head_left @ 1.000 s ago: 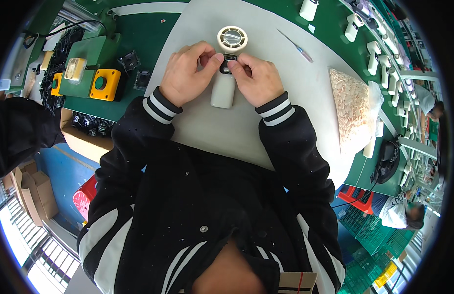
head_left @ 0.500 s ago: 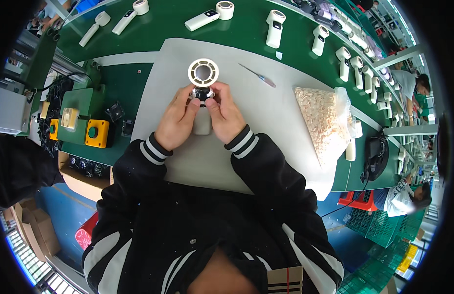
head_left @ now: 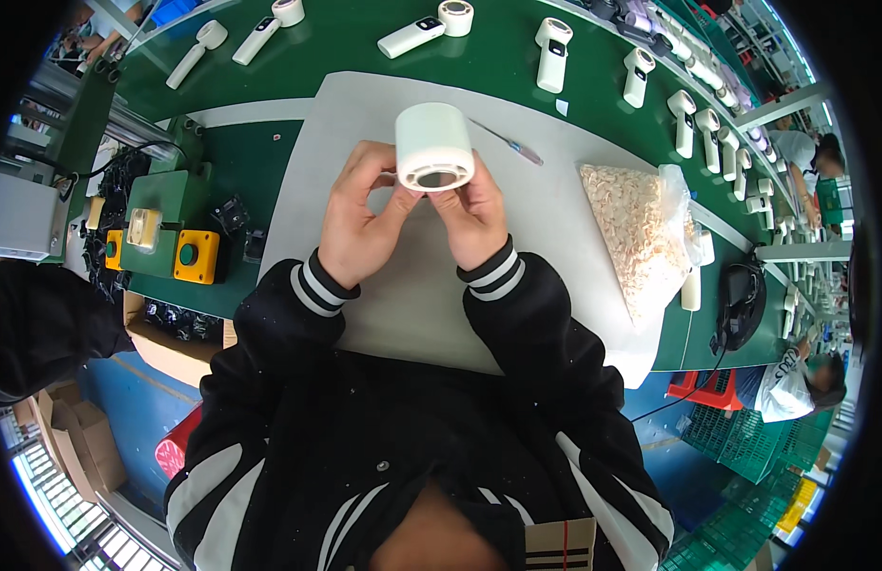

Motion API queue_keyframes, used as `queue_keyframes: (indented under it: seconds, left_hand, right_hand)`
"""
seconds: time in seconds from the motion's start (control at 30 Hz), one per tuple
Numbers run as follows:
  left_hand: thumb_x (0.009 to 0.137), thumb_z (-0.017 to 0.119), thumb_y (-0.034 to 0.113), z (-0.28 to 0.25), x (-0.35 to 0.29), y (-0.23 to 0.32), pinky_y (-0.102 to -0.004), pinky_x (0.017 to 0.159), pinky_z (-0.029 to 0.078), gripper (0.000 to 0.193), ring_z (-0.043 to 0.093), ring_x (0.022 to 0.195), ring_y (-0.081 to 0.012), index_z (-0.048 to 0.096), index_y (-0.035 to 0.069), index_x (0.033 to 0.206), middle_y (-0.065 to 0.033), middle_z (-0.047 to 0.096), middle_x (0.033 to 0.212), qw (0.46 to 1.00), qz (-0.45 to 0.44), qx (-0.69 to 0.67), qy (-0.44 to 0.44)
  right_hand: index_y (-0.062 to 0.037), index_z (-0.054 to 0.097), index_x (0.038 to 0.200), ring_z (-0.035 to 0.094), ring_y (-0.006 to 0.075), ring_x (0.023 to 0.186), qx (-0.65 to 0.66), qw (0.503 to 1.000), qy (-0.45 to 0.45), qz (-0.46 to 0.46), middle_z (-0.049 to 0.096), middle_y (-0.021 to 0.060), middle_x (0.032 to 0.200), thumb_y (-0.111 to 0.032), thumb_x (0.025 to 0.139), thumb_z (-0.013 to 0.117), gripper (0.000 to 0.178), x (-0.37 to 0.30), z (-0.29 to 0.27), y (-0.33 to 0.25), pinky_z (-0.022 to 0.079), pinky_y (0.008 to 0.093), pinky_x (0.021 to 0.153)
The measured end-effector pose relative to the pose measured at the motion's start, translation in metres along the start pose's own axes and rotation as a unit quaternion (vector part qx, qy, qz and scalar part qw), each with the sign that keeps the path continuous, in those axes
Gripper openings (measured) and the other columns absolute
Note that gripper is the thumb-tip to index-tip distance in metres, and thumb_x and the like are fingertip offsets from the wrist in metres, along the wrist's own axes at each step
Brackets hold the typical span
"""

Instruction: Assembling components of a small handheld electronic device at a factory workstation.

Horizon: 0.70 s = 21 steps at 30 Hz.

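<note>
A white handheld fan [head_left: 434, 138] is held up over the pale work mat [head_left: 403, 314], its round drum-shaped head tipped with the dark-centred ring end toward me. My left hand [head_left: 362, 224] closes on it from the left and my right hand [head_left: 474, 221] from the right, with both thumbs meeting just below the ring. The fan's handle is hidden behind the head and my fingers. Beyond my right hand, a screwdriver [head_left: 524, 151] with a clear handle lies on the mat.
At the right lies a clear bag [head_left: 627, 238] of small beige pieces. Similar white fans [head_left: 552, 57] are spread along the green conveyor belt [head_left: 346, 38]. To the left stand a green fixture with yellow button boxes [head_left: 196, 257] and a cardboard box [head_left: 170, 347] of black parts.
The fan has been lifted and tilted; its head now shows its side, and the handle and dark part seen between my hands are out of sight. Both hands have turned with it.
</note>
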<state>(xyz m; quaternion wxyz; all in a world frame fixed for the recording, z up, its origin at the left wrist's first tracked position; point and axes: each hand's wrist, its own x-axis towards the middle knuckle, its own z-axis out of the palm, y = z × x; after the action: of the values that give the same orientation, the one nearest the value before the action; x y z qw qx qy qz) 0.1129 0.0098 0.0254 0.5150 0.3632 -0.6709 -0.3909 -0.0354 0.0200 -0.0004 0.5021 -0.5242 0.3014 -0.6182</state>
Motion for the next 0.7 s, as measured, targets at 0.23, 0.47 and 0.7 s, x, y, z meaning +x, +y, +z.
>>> queue_keyframes:
  seconds: [0.23, 0.47, 0.7]
  left_hand:
    - [0.085, 0.066, 0.003, 0.008, 0.023, 0.006, -0.0305, 0.082, 0.047, 0.017, 0.053, 0.087, -0.0202, 0.060, 0.000, 0.101, -0.0083, 0.055, 0.099, 0.999, 0.031, 0.023, -0.010]
    - [0.095, 0.056, 0.016, -0.002, 0.112, -0.061, -0.0332, 0.080, 0.048, 0.023, 0.058, 0.083, -0.0238, 0.056, 0.000, 0.112, -0.0126, 0.060, 0.097, 0.996, -0.030, 0.084, 0.008]
    - [0.093, 0.054, 0.025, -0.033, 0.246, -0.165, -0.0409, 0.084, 0.050, 0.034, 0.061, 0.090, -0.0333, 0.055, 0.005, 0.120, -0.0169, 0.065, 0.101, 0.932, -0.048, 0.327, 0.146]
  right_hand:
    - [0.0009, 0.051, 0.130, 0.060, 0.0165, 0.093, -0.013, 0.998, 0.046, -0.046, 0.064, 0.0095, 0.110, -0.003, 0.094, 0.058, 0.037, 0.005, -0.006, -0.003, 0.048, 0.0275, 0.087]
    - [0.0011, 0.047, 0.135, 0.053, 0.0259, 0.111, -0.184, 0.980, 0.051, -0.050, 0.055, 0.0167, 0.123, -0.012, 0.094, 0.058, 0.044, 0.020, -0.032, 0.017, 0.044, 0.0359, 0.097]
    - [-0.0050, 0.054, 0.126, 0.051, 0.0300, 0.108, -0.393, 0.918, -0.020, -0.050, 0.056, 0.0126, 0.117, -0.010, 0.087, 0.060, 0.041, 0.018, -0.046, 0.033, 0.043, 0.0371, 0.096]
